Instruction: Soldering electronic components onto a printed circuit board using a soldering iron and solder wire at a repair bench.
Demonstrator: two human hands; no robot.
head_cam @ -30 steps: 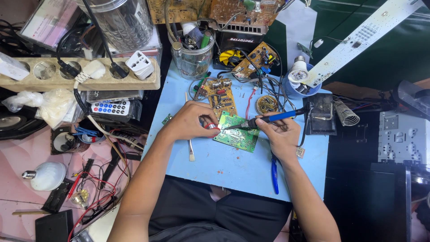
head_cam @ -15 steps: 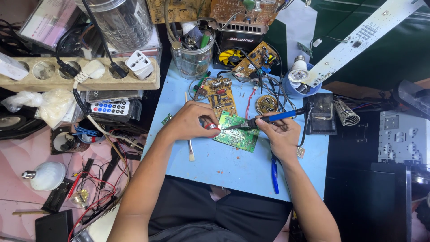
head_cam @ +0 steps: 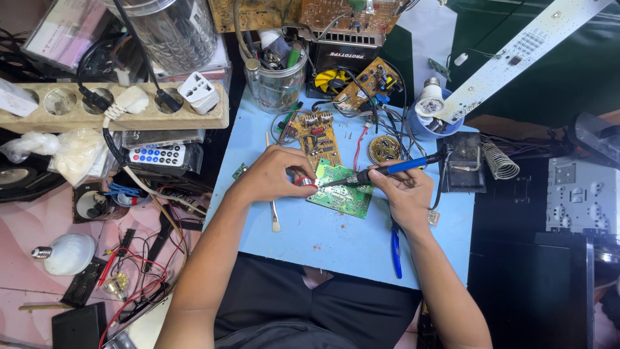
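A green circuit board [head_cam: 342,194] lies on the light blue mat [head_cam: 336,239] in front of me. My right hand [head_cam: 403,190] grips a blue-handled soldering iron [head_cam: 387,169], its tip resting at the board's left edge. My left hand [head_cam: 278,174] rests on the mat beside the board and pinches a small red-rimmed tin [head_cam: 305,183] right next to the iron's tip. A small brush [head_cam: 274,213] lies under my left wrist.
A brown circuit board [head_cam: 320,137], round board [head_cam: 385,148], blue pliers [head_cam: 395,249] and iron stand [head_cam: 462,165] surround the work. A jar of tools [head_cam: 278,81], power strip [head_cam: 116,106], remote [head_cam: 155,155] and bulb [head_cam: 68,253] crowd the left.
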